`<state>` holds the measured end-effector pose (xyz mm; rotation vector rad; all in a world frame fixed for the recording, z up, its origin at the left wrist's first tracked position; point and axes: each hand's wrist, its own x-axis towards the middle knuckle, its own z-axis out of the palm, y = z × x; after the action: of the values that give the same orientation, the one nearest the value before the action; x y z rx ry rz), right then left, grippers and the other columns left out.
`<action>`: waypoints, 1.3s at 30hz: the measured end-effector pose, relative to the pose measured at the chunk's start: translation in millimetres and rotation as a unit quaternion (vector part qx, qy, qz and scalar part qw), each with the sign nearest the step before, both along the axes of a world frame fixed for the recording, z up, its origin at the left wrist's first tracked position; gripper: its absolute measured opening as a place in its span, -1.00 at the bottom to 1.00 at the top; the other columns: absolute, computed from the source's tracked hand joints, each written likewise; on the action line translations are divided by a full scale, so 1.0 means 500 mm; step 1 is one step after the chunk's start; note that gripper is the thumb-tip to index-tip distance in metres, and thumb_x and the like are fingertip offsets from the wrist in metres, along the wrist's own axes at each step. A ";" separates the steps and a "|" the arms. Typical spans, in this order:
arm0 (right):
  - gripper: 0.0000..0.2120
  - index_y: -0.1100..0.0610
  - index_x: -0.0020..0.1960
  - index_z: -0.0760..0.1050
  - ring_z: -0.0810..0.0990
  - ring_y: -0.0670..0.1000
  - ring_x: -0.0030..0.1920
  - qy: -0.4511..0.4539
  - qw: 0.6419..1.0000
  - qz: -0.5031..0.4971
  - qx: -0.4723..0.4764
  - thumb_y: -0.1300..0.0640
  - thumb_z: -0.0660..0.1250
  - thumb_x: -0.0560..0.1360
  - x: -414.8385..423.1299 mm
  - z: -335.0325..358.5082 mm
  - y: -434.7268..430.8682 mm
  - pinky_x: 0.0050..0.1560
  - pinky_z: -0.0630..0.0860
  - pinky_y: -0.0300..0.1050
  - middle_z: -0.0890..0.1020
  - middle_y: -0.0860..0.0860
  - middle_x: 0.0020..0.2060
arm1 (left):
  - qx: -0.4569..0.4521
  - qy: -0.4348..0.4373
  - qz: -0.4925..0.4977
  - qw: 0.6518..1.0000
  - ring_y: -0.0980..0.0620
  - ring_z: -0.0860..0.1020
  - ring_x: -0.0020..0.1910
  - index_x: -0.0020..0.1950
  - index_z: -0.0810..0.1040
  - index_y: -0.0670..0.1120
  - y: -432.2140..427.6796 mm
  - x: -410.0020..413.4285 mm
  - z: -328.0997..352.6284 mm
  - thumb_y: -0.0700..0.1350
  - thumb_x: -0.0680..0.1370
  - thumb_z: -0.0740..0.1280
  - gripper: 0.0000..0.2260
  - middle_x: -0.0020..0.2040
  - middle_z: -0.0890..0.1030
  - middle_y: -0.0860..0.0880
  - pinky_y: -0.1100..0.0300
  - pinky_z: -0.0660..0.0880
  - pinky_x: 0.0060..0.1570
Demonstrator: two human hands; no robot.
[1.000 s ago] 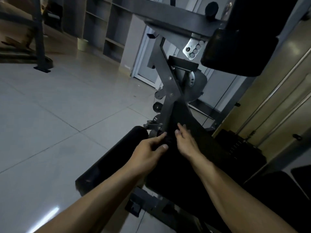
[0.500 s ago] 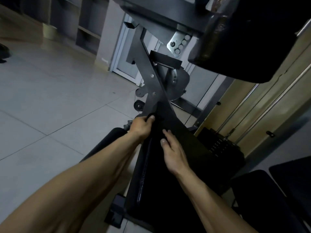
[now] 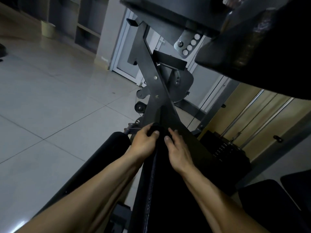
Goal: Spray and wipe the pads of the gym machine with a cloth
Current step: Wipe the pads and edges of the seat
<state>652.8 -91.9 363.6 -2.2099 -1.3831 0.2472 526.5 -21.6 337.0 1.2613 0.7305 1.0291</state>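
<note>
A long black pad [image 3: 159, 190] of the gym machine runs away from me between my forearms. At its far end, by the grey metal frame [image 3: 151, 91], my left hand [image 3: 144, 142] grips a bunched piece of dark cloth [image 3: 154, 129] between thumb and fingers. My right hand [image 3: 178, 148] lies flat on the dark surface just to the right, fingers fairly straight. The cloth is nearly the pad's colour, so its edges are hard to tell. No spray bottle is in view.
A black roller pad [image 3: 107, 153] sticks out left of the long pad. A large black upper pad [image 3: 252, 47] hangs overhead at top right. The weight stack [image 3: 223, 148] and its guide rods stand to the right. Pale floor tiles [image 3: 50, 106] spread to the left.
My left hand has taken a firmer grip at the pad's far end, with the dark cloth bunched in it. My right hand has slid forward beside it. My view has dropped closer.
</note>
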 end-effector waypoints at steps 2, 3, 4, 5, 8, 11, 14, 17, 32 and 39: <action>-0.48 -0.18 0.65 0.08 -0.06 0.00 0.66 -0.010 1.000 0.006 -0.007 -0.20 0.00 0.72 -0.003 -0.003 0.001 0.64 -0.11 0.15 0.04 -0.06 0.67 | 0.006 0.025 0.003 1.000 0.06 0.63 0.15 0.34 0.61 -0.01 0.029 0.023 0.013 -0.12 0.65 0.32 -0.74 0.13 0.68 0.06 0.06 0.53 0.29; -0.48 -0.19 0.65 0.07 -0.06 -0.01 0.66 -0.010 1.000 0.005 -0.008 -0.20 -0.01 0.72 0.000 -0.006 0.001 0.64 -0.12 0.13 0.03 -0.07 0.67 | 0.012 0.045 0.009 0.999 0.03 0.62 0.13 0.33 0.61 -0.05 0.047 0.040 0.023 -0.11 0.66 0.32 -0.75 0.12 0.67 0.03 0.11 0.52 0.25; -0.49 -0.19 0.65 0.06 -0.07 -0.02 0.66 -0.008 1.000 0.005 -0.008 -0.20 -0.01 0.72 0.000 -0.008 -0.001 0.64 -0.14 0.11 0.03 -0.08 0.67 | 0.018 0.067 0.018 0.997 0.01 0.61 0.12 0.32 0.61 -0.07 0.065 0.056 0.032 -0.11 0.66 0.31 -0.76 0.11 0.67 -0.01 0.15 0.50 0.18; -0.49 -0.20 0.65 0.06 -0.07 -0.03 0.66 -0.009 1.000 0.008 -0.008 -0.20 -0.01 0.72 0.003 -0.010 0.000 0.64 -0.14 0.08 0.03 -0.09 0.67 | 0.023 0.078 0.022 0.996 -0.03 0.62 0.12 0.29 0.62 -0.09 0.091 0.075 0.041 -0.11 0.66 0.31 -0.77 0.11 0.67 -0.05 0.17 0.48 0.13; -0.49 -0.21 0.65 0.05 -0.08 -0.07 0.65 -0.004 1.000 0.014 -0.006 -0.20 -0.02 0.72 0.005 -0.010 -0.003 0.64 -0.14 0.04 0.02 -0.11 0.67 | 0.041 0.123 0.008 0.991 -0.14 0.62 0.17 0.28 0.63 -0.14 0.186 0.138 0.058 -0.10 0.66 0.31 -0.75 0.18 0.67 -0.16 0.15 0.49 0.14; -0.50 -0.24 0.64 0.05 -0.10 -0.12 0.64 0.010 1.000 0.021 -0.008 -0.22 -0.02 0.72 0.008 -0.009 -0.008 0.65 -0.11 0.09 0.01 -0.17 0.66 | 0.032 0.139 -0.005 0.990 -0.19 0.57 0.27 0.36 0.57 -0.17 0.273 0.189 0.082 -0.08 0.66 0.30 -0.69 0.30 0.60 -0.22 0.04 0.48 0.29; -0.50 -0.23 0.63 0.09 -0.07 -0.13 0.64 0.027 0.999 0.019 0.007 -0.22 0.02 0.71 0.010 -0.010 -0.006 0.65 -0.06 0.12 0.04 -0.18 0.66 | 0.035 0.146 -0.011 0.989 -0.21 0.51 0.35 0.46 0.49 -0.13 0.315 0.216 0.083 -0.08 0.68 0.27 -0.64 0.41 0.52 -0.22 0.02 0.44 0.37; -0.49 -0.22 0.60 0.18 0.06 -0.07 0.63 0.040 0.999 0.004 0.028 -0.25 0.07 0.67 0.009 -0.014 -0.005 0.63 0.03 0.14 0.13 -0.15 0.64 | 0.067 0.125 -0.014 0.990 -0.15 0.52 0.36 0.47 0.50 -0.09 0.287 0.194 0.065 -0.18 0.64 0.29 -0.63 0.40 0.55 -0.15 0.06 0.43 0.37; -0.59 -0.13 0.48 0.33 0.26 -0.09 0.54 0.060 0.996 -0.027 0.055 -0.17 0.19 0.67 0.009 -0.017 -0.002 0.54 0.23 0.01 0.25 -0.15 0.59 | 0.112 0.111 -0.076 0.985 -0.09 0.55 0.31 0.32 0.62 0.06 0.244 0.171 0.059 -0.31 0.57 0.24 -0.58 0.32 0.60 -0.04 0.02 0.46 0.39; -0.67 -0.11 0.28 0.45 0.38 -0.17 0.38 0.049 0.991 -0.068 0.101 -0.14 0.23 0.55 -0.005 -0.011 -0.017 0.43 0.35 -0.04 0.43 -0.17 0.41 | 0.122 0.078 -0.069 0.987 0.00 0.31 0.55 0.44 0.54 0.03 0.148 0.102 0.028 -0.29 0.62 0.26 -0.58 0.59 0.33 -0.03 0.19 0.23 0.48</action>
<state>650.3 -100.6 358.2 -2.0838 -1.1476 0.1579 577.4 52.2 351.1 1.5969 0.6388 0.9341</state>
